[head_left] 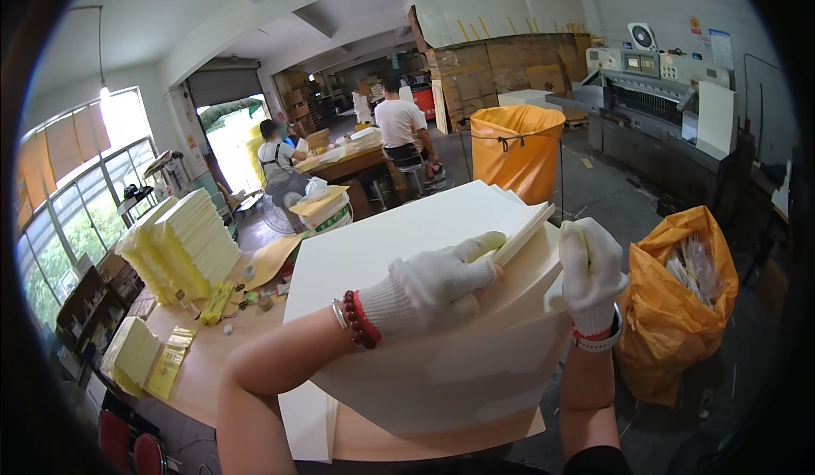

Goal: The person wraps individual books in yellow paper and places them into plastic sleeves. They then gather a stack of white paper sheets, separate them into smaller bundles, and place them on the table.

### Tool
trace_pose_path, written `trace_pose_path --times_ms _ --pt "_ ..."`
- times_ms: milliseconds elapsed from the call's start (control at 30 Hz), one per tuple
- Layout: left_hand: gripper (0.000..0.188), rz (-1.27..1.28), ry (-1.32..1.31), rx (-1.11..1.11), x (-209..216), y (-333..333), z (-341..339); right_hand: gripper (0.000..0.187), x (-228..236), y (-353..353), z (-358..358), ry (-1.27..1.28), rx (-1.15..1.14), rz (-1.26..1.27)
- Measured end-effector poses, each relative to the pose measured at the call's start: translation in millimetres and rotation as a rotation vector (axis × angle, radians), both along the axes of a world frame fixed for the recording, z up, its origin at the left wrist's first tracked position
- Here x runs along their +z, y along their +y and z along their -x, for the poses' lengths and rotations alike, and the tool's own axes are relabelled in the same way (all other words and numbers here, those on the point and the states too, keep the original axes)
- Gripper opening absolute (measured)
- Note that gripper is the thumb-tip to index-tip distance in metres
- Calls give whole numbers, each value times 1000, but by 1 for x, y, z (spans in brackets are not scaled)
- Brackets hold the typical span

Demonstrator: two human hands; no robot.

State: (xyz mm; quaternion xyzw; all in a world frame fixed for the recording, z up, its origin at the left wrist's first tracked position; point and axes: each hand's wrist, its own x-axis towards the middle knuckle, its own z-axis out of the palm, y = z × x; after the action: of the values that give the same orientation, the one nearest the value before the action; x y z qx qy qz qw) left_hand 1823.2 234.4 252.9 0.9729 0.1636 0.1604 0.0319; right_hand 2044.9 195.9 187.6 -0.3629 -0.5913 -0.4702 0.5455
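Large white sheets of paper or card point(407, 220) lie in a thick stack in front of me, their right-hand part lifted and bent. My left hand point(446, 280), in a white knit glove, lies across the stack with its thumb along the edge of a raised bundle and its fingers curled round the sheets. At the right edge of the stack my right hand point(592, 267), also gloved, is closed, its fingers bent down over the sheets' corner. Its fingertips are partly hidden. A red bead bracelet point(363, 320) is on my left wrist and a watch point(599, 340) on my right.
Under the sheets is a wooden table point(204, 382). Yellow-edged stacks point(191, 237) and a yellow packet point(171, 361) occupy its left side. Orange bags point(679, 305) stand to the right, one further back. Two people sit at a far table point(344, 163); a large machine point(654, 93) stands at the right wall.
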Motion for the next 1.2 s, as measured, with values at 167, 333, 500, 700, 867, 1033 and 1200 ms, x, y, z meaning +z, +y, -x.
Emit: trace_pose_path --times_ms 167,333,500,700,867,1033,1200 --pt "41 52 26 12 11 -9 -2 52 4 -1 -1 -13 -3 10" --pt "37 34 1 21 12 -13 0 51 2 0 2 2 -49 -23" --pt "32 41 -37 -9 10 -10 0 51 -1 1 0 -6 -67 -44" --pt "42 14 -58 46 7 -16 -2 49 9 -6 3 -56 -14 16" --pt "50 313 210 129 24 -16 -3 48 8 -4 1 -51 -90 -42" --pt "53 32 -77 -87 4 -7 1 47 6 -7 2 -18 8 83" --pt "49 123 -90 -65 7 -10 1 47 6 -4 4 -25 -58 -10"
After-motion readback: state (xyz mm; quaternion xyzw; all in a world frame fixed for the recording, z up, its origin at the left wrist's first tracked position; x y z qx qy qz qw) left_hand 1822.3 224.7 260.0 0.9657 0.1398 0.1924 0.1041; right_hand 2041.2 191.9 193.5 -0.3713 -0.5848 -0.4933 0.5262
